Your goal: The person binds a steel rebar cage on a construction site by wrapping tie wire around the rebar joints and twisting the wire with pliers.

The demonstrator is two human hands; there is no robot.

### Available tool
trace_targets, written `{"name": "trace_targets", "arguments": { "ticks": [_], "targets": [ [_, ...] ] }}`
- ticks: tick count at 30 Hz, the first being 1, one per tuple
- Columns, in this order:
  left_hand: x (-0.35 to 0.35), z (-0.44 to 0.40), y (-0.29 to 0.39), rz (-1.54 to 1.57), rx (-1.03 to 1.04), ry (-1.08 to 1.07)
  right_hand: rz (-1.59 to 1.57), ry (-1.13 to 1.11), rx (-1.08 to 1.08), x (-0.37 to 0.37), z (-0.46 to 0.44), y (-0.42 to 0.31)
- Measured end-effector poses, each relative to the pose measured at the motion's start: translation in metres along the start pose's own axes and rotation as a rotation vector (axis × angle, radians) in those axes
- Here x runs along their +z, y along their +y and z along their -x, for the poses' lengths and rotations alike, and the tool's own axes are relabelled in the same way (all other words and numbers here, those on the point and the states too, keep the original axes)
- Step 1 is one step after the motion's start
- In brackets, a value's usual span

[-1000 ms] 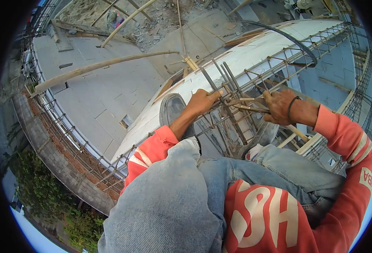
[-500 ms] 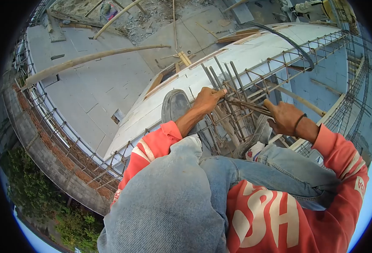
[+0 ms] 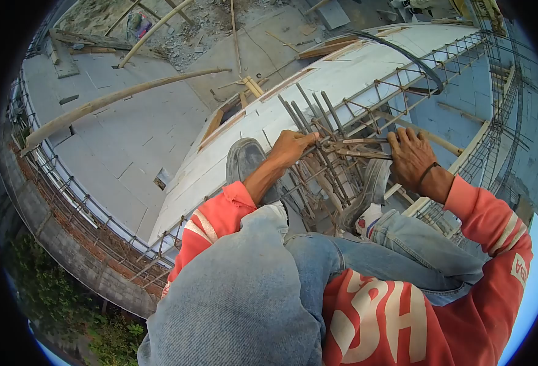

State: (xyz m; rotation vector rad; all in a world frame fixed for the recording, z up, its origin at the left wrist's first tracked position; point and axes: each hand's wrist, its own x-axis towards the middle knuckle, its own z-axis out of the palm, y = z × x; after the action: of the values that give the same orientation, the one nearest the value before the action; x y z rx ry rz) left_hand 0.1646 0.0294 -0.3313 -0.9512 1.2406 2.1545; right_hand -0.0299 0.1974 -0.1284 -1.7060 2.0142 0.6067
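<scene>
Upright steel reinforcing bars (image 3: 329, 116) rise between my feet where the rebar cages meet. My right hand (image 3: 412, 160) holds a pair of long-handled pincers (image 3: 366, 152), its fingers over the spread handles. The pincers' jaws are in among the bars, to the right of my left fingertips. My left hand (image 3: 288, 149) is closed, thumb and fingers pressed together against the bars; what is pinched there is too small to make out. A shoe (image 3: 244, 161) rests on the white wall top just left of that hand, and the other shoe (image 3: 366, 195) is behind the bars.
A rebar cage (image 3: 403, 85) runs off to the upper right along the white wall (image 3: 269, 122). A black hose-like strip (image 3: 403, 52) arches over it. On the left lie a grey slab (image 3: 122, 134) and a long wooden pole (image 3: 116, 97). A drop with trees (image 3: 55, 287) is at lower left.
The pincers' handles have spread apart, and my right fingers have gone from wrapped round to stretched over them. My left hand stays at the bars. The whole view has shifted slightly.
</scene>
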Motion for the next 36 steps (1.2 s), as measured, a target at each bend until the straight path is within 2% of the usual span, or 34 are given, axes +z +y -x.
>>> {"name": "trace_targets", "arguments": {
  "ticks": [4, 6, 7, 9, 10, 11, 12, 13, 14, 15, 16, 17, 18, 19, 21, 22, 25, 27, 28, 29, 31, 32, 34, 35, 36],
  "targets": [
    [-0.002, 0.001, 0.001, 0.002, -0.046, -0.025, 0.018, 0.049, -0.012, -0.008, -0.002, -0.001],
    [0.0, 0.003, 0.004, 0.035, -0.008, 0.013, -0.515, -0.703, 0.245, 0.002, 0.006, -0.011],
    [-0.002, 0.001, 0.004, 0.039, -0.005, 0.016, -0.51, -0.702, 0.243, -0.003, 0.004, -0.01],
    [-0.006, -0.001, 0.001, -0.213, 0.018, 0.029, -0.91, -0.772, 0.324, -0.019, 0.002, -0.007],
    [-0.007, 0.006, 0.007, -0.212, 0.01, 0.028, -0.597, -0.538, 0.201, 0.002, 0.014, -0.01],
    [-0.008, 0.011, 0.016, -0.393, 0.092, 0.081, -0.601, -0.535, 0.209, 0.014, 0.027, -0.009],
    [-0.007, 0.017, 0.031, -0.576, 0.181, 0.126, -0.435, -0.316, 0.194, 0.003, 0.026, -0.016],
    [-0.006, 0.027, 0.049, -0.584, 0.189, 0.111, -0.262, -0.103, 0.178, -0.007, 0.025, -0.021],
    [-0.006, 0.039, 0.068, -0.735, 0.201, 0.119, -0.336, -0.256, 0.253, -0.016, 0.023, -0.022],
    [-0.007, 0.047, 0.078, -0.886, 0.208, 0.131, -0.342, -0.255, 0.256, -0.01, 0.021, -0.015],
    [-0.009, 0.049, 0.081, -0.893, 0.206, 0.128, -0.706, -0.549, 0.287, 0.0, 0.016, -0.001],
    [-0.01, 0.05, 0.083, -0.845, 0.334, 0.042, -1.071, -0.845, 0.309, 0.011, 0.011, 0.013],
    [-0.01, 0.05, 0.083, -0.793, 0.459, -0.045, -1.24, -0.999, 0.302, 0.012, 0.003, 0.022],
    [-0.008, 0.047, 0.08, -0.799, 0.456, -0.054, -1.251, -0.997, 0.305, 0.01, 0.004, 0.019],
    [-0.004, 0.038, 0.072, -0.739, 0.818, -0.122, -0.345, -0.617, 0.279, -0.002, 0.003, 0.009],
    [-0.001, 0.035, 0.07, -0.746, 0.814, -0.125, -0.121, -0.308, 0.203, -0.007, 0.006, -0.002],
    [0.007, 0.033, 0.071, -0.889, 0.822, -0.175, -0.048, -0.266, 0.186, -0.036, 0.003, -0.014],
    [0.012, 0.035, 0.076, -0.934, 0.68, -0.106, -0.016, -0.231, 0.201, -0.022, 0.014, -0.024],
    [0.012, 0.033, 0.075, -0.934, 0.681, -0.111, 0.024, -0.193, 0.193, -0.015, 0.016, -0.027],
    [0.012, 0.032, 0.073, -0.921, 0.688, -0.108, 0.021, -0.194, 0.195, -0.008, 0.019, -0.03],
    [0.011, 0.028, 0.077, -0.911, 0.708, -0.121, -0.405, -0.715, 0.426, -0.007, 0.017, -0.037],
    [0.011, 0.026, 0.079, -0.874, 0.701, -0.133, -0.405, -0.714, 0.439, 0.0, 0.012, -0.034],
    [0.01, 0.024, 0.087, -0.836, 0.697, -0.155, -0.901, -0.843, 0.356, 0.022, -0.003, -0.021],
    [0.009, 0.022, 0.093, -0.819, 0.687, -0.181, -0.904, -0.841, 0.361, 0.032, -0.001, -0.019],
    [0.006, 0.021, 0.096, -0.802, 0.672, -0.205, -1.075, -0.732, 0.314, 0.041, 0.003, -0.017]
  ]
}}
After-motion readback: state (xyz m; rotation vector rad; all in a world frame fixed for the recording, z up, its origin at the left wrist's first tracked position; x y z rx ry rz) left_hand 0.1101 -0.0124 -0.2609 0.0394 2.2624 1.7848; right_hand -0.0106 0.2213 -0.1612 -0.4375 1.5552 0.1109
